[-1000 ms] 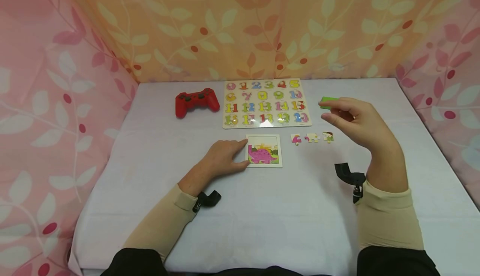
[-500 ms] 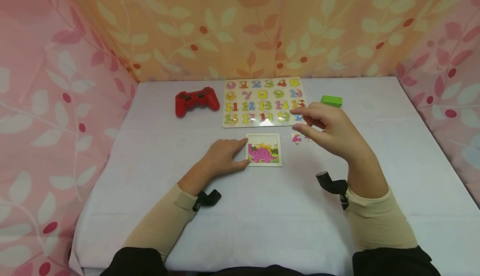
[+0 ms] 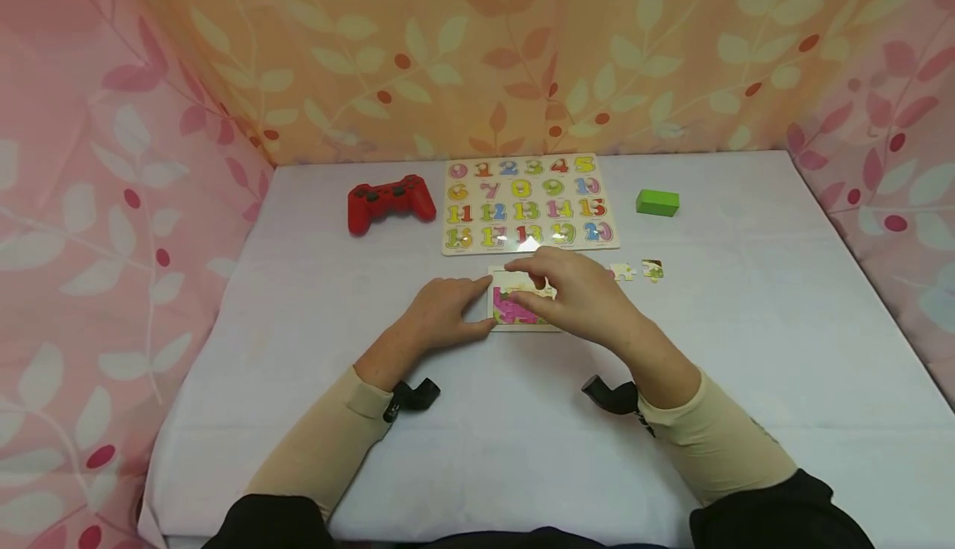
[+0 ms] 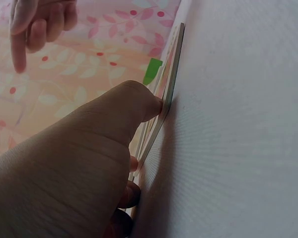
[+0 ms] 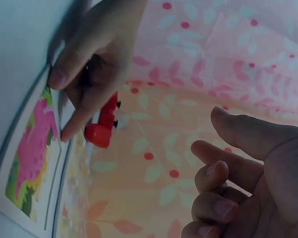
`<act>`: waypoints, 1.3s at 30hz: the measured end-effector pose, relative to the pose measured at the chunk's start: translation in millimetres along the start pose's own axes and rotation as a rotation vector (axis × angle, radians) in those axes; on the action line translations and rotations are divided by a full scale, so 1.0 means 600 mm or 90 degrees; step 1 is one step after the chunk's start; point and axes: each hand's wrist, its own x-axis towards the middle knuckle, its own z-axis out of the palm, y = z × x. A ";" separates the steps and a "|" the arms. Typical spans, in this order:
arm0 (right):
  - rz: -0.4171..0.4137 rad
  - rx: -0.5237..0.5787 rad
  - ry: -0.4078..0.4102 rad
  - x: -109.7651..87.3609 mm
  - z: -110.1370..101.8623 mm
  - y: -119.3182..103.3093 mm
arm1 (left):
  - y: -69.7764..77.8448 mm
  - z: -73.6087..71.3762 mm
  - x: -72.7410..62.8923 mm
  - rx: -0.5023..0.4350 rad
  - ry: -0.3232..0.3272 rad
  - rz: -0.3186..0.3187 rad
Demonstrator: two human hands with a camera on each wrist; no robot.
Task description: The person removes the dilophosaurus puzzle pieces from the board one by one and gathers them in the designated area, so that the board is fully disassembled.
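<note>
A small framed jigsaw puzzle (image 3: 515, 328) with a pink dinosaur picture lies on the white-covered table. My left hand (image 3: 443, 313) rests at its left side, thumb and index finger spread and touching the border. Over the puzzle hovers my right hand (image 3: 582, 296), hiding part of the picture. In the right wrist view its thumb and index finger stand apart with nothing between them, and its other fingers curl loosely. To its right lie two loose jigsaw pieces, one pale (image 3: 622, 272) and one brown-green (image 3: 652, 269). A pink bit shows at the hand's edge.
Behind the puzzle lies a number board (image 3: 530, 205) with coloured numerals. A red game controller (image 3: 391, 203) is at back left, and a green block (image 3: 657, 202) at back right. Floral curtains (image 3: 477, 51) enclose the table's back and sides.
My right hand has moved left and toward me, from beside the green block across the loose pieces to above the puzzle. The left hand has stayed in place.
</note>
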 end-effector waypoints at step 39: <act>0.155 0.052 -0.142 0.034 0.123 0.091 | -0.004 0.001 0.001 0.006 0.008 0.013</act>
